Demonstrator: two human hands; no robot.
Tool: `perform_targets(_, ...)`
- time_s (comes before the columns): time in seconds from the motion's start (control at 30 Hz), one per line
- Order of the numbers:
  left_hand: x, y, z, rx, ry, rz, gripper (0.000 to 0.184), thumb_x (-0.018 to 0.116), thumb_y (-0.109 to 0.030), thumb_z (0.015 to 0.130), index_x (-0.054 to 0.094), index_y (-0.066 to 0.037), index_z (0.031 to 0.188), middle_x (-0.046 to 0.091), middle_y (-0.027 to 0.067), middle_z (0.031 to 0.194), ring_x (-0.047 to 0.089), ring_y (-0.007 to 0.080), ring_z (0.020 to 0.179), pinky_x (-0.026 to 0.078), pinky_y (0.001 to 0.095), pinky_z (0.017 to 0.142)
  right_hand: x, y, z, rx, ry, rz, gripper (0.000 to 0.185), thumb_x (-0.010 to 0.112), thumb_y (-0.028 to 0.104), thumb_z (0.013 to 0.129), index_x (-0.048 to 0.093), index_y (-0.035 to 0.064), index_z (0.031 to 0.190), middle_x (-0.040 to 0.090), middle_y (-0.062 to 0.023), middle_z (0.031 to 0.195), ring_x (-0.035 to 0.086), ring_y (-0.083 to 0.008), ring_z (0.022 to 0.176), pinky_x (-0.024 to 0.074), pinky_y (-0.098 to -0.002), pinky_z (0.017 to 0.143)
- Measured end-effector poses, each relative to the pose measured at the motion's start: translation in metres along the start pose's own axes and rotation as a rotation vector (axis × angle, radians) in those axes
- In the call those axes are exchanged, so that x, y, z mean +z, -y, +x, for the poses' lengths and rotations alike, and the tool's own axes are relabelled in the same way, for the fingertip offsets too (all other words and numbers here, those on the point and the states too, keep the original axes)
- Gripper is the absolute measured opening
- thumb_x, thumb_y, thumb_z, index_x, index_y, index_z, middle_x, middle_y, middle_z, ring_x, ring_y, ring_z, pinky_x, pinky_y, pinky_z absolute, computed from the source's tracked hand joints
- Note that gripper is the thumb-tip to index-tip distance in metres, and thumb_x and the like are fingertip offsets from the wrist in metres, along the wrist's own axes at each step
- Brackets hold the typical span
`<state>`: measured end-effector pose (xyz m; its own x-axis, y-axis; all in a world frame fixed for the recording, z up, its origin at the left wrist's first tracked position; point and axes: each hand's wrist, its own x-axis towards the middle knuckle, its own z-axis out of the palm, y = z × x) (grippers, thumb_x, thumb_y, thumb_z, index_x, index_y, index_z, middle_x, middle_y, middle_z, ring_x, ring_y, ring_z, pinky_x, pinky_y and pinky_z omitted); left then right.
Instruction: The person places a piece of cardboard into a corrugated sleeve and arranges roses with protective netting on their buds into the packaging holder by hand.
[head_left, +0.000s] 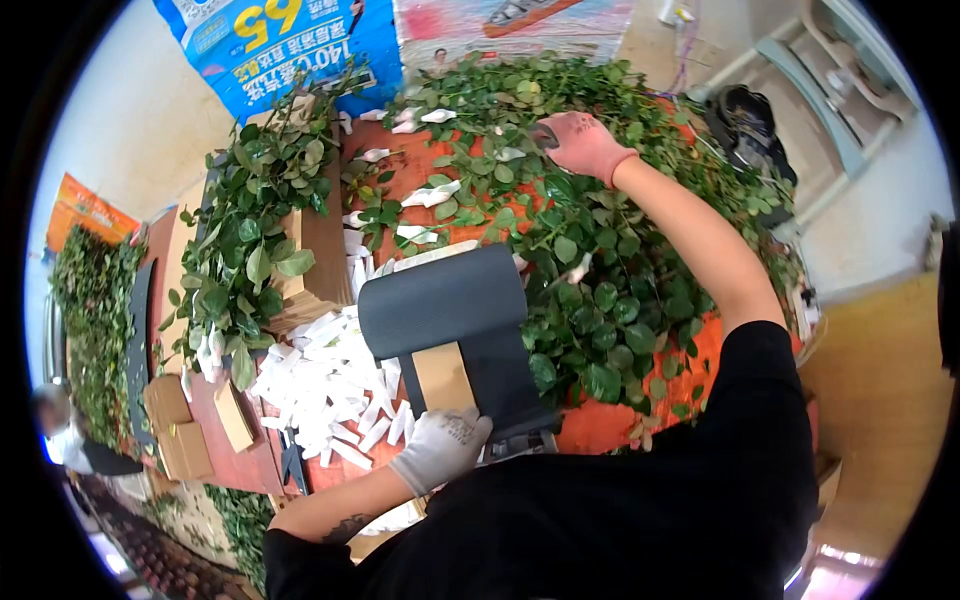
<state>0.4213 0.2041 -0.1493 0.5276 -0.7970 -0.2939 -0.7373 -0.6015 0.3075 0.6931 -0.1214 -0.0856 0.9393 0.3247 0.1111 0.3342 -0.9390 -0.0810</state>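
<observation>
My left hand (pixel 442 452), in a white-grey glove, rests at the lower end of a brown cardboard piece (pixel 447 378), its fingers over the edge. The cardboard lies flat on a black mat (pixel 500 375), below a thick dark roll (pixel 445 298). My right hand (pixel 585 148), in a pink glove with dark fingertips, is stretched out over leafy stems (pixel 600 240) on the far side. Its fingers are curled together; what they hold, if anything, is hidden. Near it lie flower heads in white sleeves (pixel 432 194).
Loose white sleeves (pixel 325 385) are heaped left of the mat, beside dark scissors (pixel 292 462). Leafy stems (pixel 235 260) lie over stacked cardboard (pixel 315 255). A blue bag (pixel 285 50) stands at the back, a chair (pixel 810 110) at the right. Another person (pixel 75 440) is at far left.
</observation>
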Motion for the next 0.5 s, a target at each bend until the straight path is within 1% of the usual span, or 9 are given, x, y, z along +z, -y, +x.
perform_targets(0.13,-0.003,-0.002,0.0,-0.024,-0.048,-0.066,0.014,0.054,-0.017,0.078,0.059,-0.011,0.089,0.059,0.0067,0.082,0.062,0.024,0.076,0.049,0.0384,0.062,0.078,0.002,0.069,-0.492,-0.068,-0.149,0.03,0.055,0.014,0.077,0.063,0.0104,0.105,0.065,-0.0112,0.097,0.062,-0.0247,0.096,0.048,-0.0367,0.085)
perform_targets(0.17,0.003,0.0,-0.002,-0.003,-0.1,-0.046,0.018,0.057,-0.021,0.076,0.059,-0.012,0.091,0.058,0.0042,0.08,0.061,0.0222,0.072,0.047,0.0375,0.06,0.068,0.034,0.077,-0.481,0.128,-0.204,0.029,0.056,0.011,0.069,0.063,0.0068,0.097,0.065,-0.0119,0.093,0.062,-0.027,0.09,0.0476,-0.0408,0.084)
perform_targets(0.2,0.004,0.001,-0.001,-0.015,-0.126,-0.051,0.021,0.06,-0.026,0.074,0.058,-0.013,0.09,0.057,0.0025,0.078,0.06,0.0214,0.07,0.046,0.0378,0.059,0.112,0.034,0.101,-0.528,0.101,-0.217,0.028,0.056,0.01,0.069,0.062,0.0093,0.096,0.066,-0.0098,0.09,0.063,-0.0269,0.086,0.0475,-0.0428,0.08)
perform_targets(0.23,0.008,0.002,0.0,-0.048,-0.084,-0.013,0.023,0.061,-0.029,0.072,0.058,-0.013,0.088,0.057,0.0023,0.078,0.06,0.0212,0.07,0.046,0.0378,0.059,0.159,0.035,0.117,-0.53,-0.062,-0.297,0.03,0.056,0.011,0.07,0.061,0.011,0.099,0.066,-0.0068,0.088,0.064,-0.0256,0.084,0.0473,-0.0421,0.077)
perform_targets(0.27,-0.001,0.001,0.003,-0.054,-0.05,-0.025,0.023,0.062,-0.031,0.072,0.059,-0.013,0.087,0.057,0.0023,0.078,0.061,0.0214,0.07,0.046,0.0381,0.059,0.158,0.048,0.118,-0.42,0.056,-0.427,0.031,0.055,0.012,0.074,0.061,0.0093,0.104,0.067,-0.0062,0.088,0.063,-0.0252,0.088,0.0468,-0.0397,0.077)
perform_targets(0.3,-0.005,-0.001,0.005,-0.071,-0.039,-0.064,0.021,0.063,-0.03,0.072,0.059,-0.014,0.084,0.057,0.0025,0.076,0.061,0.0214,0.069,0.047,0.0374,0.059,0.187,0.046,0.135,-0.48,0.204,-0.465,0.027,0.055,0.014,0.077,0.061,0.0079,0.102,0.067,-0.0066,0.088,0.062,-0.0251,0.092,0.0459,-0.04,0.076)
perform_targets(0.33,-0.004,-0.001,0.006,-0.066,-0.032,-0.074,0.021,0.063,-0.03,0.072,0.059,-0.014,0.084,0.057,0.0025,0.076,0.061,0.0214,0.069,0.047,0.0374,0.059,0.17,0.05,0.123,-0.491,0.27,-0.496,0.018,0.054,0.015,0.08,0.061,0.0084,0.095,0.066,-0.0062,0.087,0.061,-0.0245,0.091,0.0446,-0.0393,0.076)
perform_targets(0.47,-0.005,0.003,0.007,-0.065,-0.04,-0.117,0.016,0.063,-0.027,0.072,0.058,-0.014,0.079,0.056,0.0028,0.073,0.06,0.0213,0.068,0.048,0.0357,0.057,0.189,0.036,0.117,-0.589,-0.011,-0.442,0.008,0.053,0.017,0.08,0.061,0.0178,0.083,0.06,-0.0028,0.081,0.058,-0.0219,0.083,0.0416,-0.0393,0.075)
perform_targets(0.5,-0.006,0.003,0.007,-0.061,-0.046,-0.135,0.015,0.063,-0.026,0.072,0.058,-0.014,0.079,0.056,0.0028,0.073,0.06,0.0214,0.068,0.047,0.0363,0.057,0.202,0.023,0.13,-0.571,-0.221,-0.494,0.006,0.052,0.019,0.08,0.058,0.0214,0.078,0.055,-0.0022,0.075,0.055,-0.0202,0.078,0.0408,-0.0394,0.07)
